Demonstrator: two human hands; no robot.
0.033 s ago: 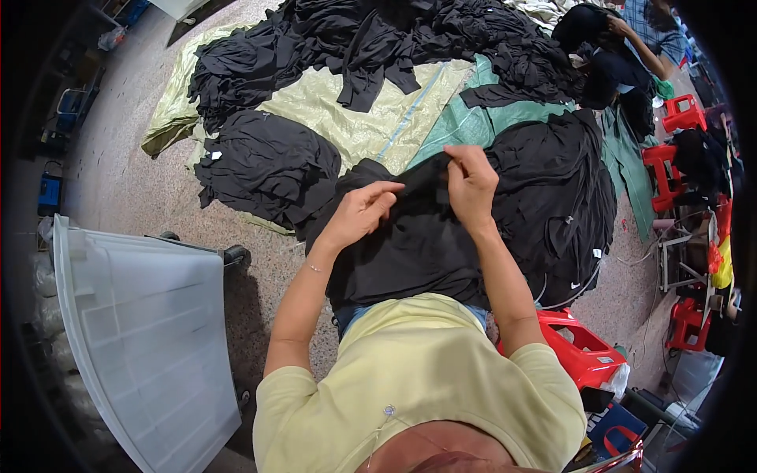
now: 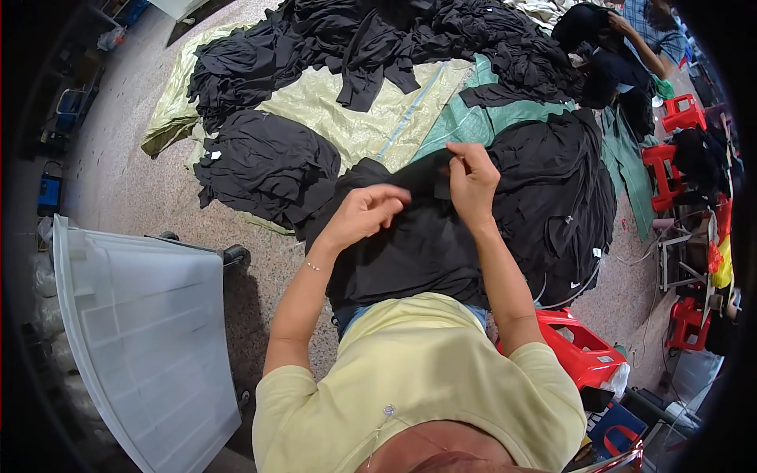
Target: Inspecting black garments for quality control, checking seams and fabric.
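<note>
A black garment [image 2: 410,260] is spread over my lap, its upper part bunched beneath my hands. My right hand [image 2: 473,185] pinches a raised edge of this cloth between thumb and bent fingers. To its left, my left hand [image 2: 364,213] hovers just over the garment, index finger stretched out and blurred at the tip, thumb apart from it; I see nothing held there. A black garment pile [image 2: 264,162] lies to the left, and another dark heap [image 2: 552,189] rests against the right side of my lap.
Beyond my lap, yellow woven sheeting [image 2: 339,118] and green sheeting [image 2: 465,126] lie under more black clothes [image 2: 426,35]. A white plastic bin [image 2: 150,339] on wheels stands at left. Red stools [image 2: 579,347] are on the right. Another person [image 2: 654,39] handles dark cloth at far right.
My left index fingertip has shifted slightly right and down, away from the cloth fold. The right hand's fingers have moved a little on the edge they pinch.
</note>
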